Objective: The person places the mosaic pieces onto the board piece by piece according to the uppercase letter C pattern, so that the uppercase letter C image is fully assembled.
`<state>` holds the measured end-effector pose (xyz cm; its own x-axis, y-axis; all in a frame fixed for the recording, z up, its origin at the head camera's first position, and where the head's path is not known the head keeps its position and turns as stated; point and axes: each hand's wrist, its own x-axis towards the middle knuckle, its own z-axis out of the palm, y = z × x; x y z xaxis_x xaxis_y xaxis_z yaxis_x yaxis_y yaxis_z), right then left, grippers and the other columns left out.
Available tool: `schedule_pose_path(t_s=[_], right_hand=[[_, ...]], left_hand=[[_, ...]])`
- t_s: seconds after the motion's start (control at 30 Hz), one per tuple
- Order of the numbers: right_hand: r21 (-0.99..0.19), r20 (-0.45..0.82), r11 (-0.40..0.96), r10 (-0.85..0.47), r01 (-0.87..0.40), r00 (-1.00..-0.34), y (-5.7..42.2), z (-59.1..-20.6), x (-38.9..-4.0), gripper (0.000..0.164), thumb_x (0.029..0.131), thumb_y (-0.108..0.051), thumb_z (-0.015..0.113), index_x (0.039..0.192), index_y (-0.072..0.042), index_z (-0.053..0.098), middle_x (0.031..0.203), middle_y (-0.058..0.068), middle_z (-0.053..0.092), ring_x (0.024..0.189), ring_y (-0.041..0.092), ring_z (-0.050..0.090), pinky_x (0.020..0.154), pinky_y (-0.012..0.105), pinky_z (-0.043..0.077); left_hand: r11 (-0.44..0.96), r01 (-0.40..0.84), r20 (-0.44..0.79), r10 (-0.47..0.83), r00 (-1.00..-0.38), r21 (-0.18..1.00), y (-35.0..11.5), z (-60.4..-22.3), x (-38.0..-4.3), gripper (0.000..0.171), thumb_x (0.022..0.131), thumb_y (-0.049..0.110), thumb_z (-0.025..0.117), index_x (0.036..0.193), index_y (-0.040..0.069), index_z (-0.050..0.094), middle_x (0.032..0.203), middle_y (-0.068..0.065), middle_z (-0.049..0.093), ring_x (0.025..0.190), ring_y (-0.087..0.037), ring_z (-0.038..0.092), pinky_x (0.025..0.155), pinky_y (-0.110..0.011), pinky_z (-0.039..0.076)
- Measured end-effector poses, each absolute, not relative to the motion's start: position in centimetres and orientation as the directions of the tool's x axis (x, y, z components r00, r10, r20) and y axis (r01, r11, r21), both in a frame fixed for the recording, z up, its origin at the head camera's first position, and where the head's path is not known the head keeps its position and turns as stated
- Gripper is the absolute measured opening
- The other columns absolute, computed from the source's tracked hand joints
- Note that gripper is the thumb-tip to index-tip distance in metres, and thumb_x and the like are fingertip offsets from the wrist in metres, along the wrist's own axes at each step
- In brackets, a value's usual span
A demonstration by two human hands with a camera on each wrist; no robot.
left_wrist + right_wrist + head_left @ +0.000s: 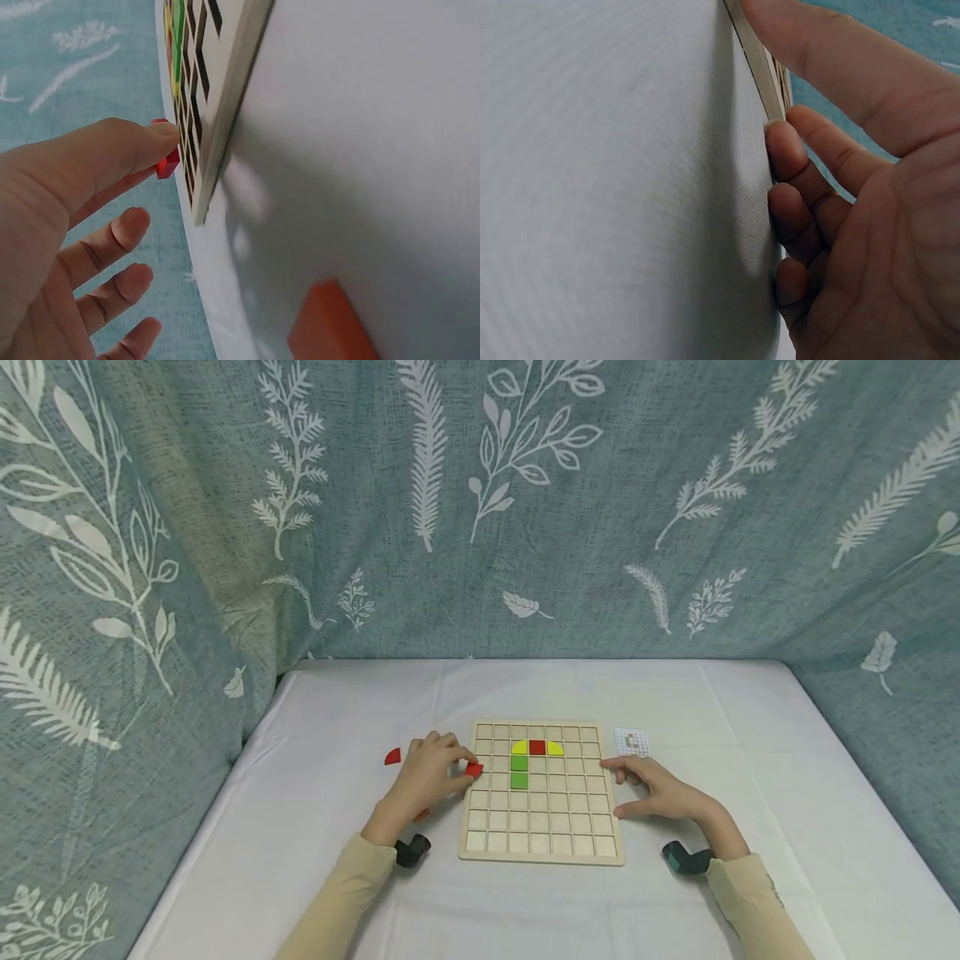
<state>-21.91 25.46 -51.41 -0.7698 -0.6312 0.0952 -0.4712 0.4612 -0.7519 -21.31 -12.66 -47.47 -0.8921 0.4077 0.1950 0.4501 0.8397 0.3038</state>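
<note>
My left hand [426, 770] pinches a small red block [474, 769] between thumb and forefinger, over the left edge of a wooden grid board [498, 820]. The left wrist view shows this red block [166, 166] at the thumb tip, with the other fingers apart from it. On the board, a red square [537, 747] lies between two yellow rounded pieces [520, 748]. Two green squares [519, 781] run down below the left yellow one. At the board's right side, my right hand [663, 789] touches the edge with thumb and forefinger, its other fingers loosely bent.
A red quarter-circle piece [393, 757] lies left of my left hand. An orange piece [422, 815] is partly hidden behind the left wrist; the left wrist view shows it too. A small printed grid card [632, 742] lies right of the board. Patterned curtain [480, 593] hangs behind the white-covered table.
</note>
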Motion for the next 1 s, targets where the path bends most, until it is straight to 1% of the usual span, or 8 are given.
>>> schedule_pose_path(t_s=[0.1,0.3,0.6,0.8,1.0], right_hand=[[-0.753,0.088,0.466,-0.628,-0.464,-0.773,25.4,-51.3,-21.9,0.067,0.074,-0.024,0.078,0.130,-0.001,0.048,0.091,0.003,0.046,0.085,0.016,0.038,0.077,0.025,0.033],[-0.758,0.076,0.472,-0.622,-0.451,-0.779,25.4,-51.3,-21.9,0.068,0.074,-0.024,0.078,0.130,-0.002,0.048,0.091,0.003,0.046,0.086,0.016,0.038,0.078,0.026,0.033],[-0.751,0.074,0.481,-0.620,-0.452,-0.781,25.4,-51.2,-21.9,0.068,0.073,-0.025,0.078,0.130,-0.002,0.048,0.092,0.003,0.046,0.086,0.016,0.038,0.079,0.026,0.033],[-0.754,0.055,0.497,-0.604,-0.430,-0.795,25.3,-51.1,-21.8,0.069,0.072,-0.026,0.079,0.130,-0.004,0.049,0.092,0.002,0.046,0.088,0.017,0.038,0.080,0.026,0.033],[-0.755,0.048,0.501,-0.600,-0.422,-0.799,25.2,-51.0,-21.8,0.069,0.071,-0.026,0.079,0.130,-0.004,0.049,0.093,0.002,0.046,0.088,0.017,0.038,0.081,0.026,0.033]], left_hand=[[0.835,0.465,0.193,0.425,-0.884,0.293,-12.2,-47.7,-21.2,0.020,0.076,0.029,0.075,0.094,0.022,0.072,0.085,0.003,0.057,0.079,-0.013,0.043,0.077,-0.041,0.037],[0.819,0.496,0.188,0.459,-0.868,0.288,-11.4,-47.9,-21.1,0.019,0.075,0.027,0.075,0.094,0.026,0.072,0.082,0.005,0.054,0.077,-0.012,0.041,0.076,-0.039,0.036],[0.798,0.539,0.181,0.507,-0.843,0.270,-10.3,-48.0,-20.6,0.018,0.076,0.026,0.074,0.093,0.024,0.073,0.081,0.005,0.054,0.075,-0.011,0.039,0.073,-0.035,0.034],[0.785,0.563,0.174,0.535,-0.826,0.260,-9.6,-48.2,-20.4,0.018,0.076,0.027,0.072,0.094,0.026,0.073,0.082,0.007,0.055,0.075,-0.010,0.039,0.075,-0.035,0.034],[0.769,0.586,0.172,0.561,-0.810,0.254,-8.9,-48.4,-20.2,0.015,0.079,0.029,0.071,0.094,0.026,0.073,0.081,0.007,0.055,0.075,-0.010,0.039,0.074,-0.035,0.034]])
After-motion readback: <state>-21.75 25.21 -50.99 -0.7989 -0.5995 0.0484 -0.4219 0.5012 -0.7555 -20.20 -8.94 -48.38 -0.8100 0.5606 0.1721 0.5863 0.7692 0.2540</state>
